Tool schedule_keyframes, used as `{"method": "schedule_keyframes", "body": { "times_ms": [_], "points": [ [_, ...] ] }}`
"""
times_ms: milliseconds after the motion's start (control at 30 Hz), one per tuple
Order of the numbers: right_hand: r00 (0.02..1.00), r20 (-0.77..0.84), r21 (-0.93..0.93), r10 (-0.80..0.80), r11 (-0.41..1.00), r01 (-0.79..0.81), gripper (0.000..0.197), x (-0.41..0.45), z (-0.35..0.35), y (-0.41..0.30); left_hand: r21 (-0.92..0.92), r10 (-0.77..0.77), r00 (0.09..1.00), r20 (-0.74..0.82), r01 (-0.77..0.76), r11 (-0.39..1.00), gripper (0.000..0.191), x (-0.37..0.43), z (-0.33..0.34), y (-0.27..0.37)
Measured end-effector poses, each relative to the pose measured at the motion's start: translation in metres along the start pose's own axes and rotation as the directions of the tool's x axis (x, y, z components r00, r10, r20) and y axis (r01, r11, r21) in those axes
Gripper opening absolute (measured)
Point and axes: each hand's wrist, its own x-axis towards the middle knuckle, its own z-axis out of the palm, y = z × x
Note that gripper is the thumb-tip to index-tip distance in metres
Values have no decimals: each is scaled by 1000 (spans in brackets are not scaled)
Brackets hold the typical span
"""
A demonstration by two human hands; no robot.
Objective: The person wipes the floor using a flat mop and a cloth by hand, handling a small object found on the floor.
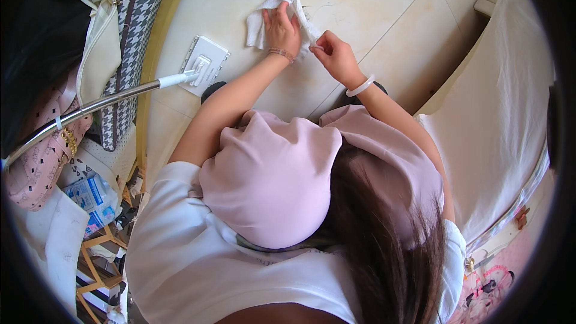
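On the tiled floor point(360, 13) in front of me lies a crumpled white cloth or wipe point(255, 29). My left hand point(283, 31), with a beaded bracelet at its wrist, rests on top of it with the fingers spread. Just to the right, my right hand point(335, 56) pinches the cloth's near right corner between thumb and fingertips. A white bangle point(361, 85) circles that wrist. Left of my hands, a flat mop's white rectangular head plate point(219, 54) sits on the floor, its metal pole point(121, 95) slanting down to the left.
A houndstooth-patterned piece point(146, 13) with a yellowish edge stands along the left. Nearby are a cream bag point(101, 40), a pink patterned bag point(33, 166) and a blue-and-white package point(92, 200). Pale fabric point(499, 117) hangs on the right. My knees are under pink cloth point(274, 180).
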Motion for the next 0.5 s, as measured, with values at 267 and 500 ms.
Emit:
{"method": "schedule_keyframes", "body": {
  "times_ms": [267,500],
  "points": [
    [984,-13,203,180,964,-173,15,2,-8,5,-20,110,994,28,-109,994,36,28,21,16],
    [955,42,379,295,879,-288,20,-12,-21,13,-102,267,955,131,-255,962,34,31,37,29]
  ]
}}
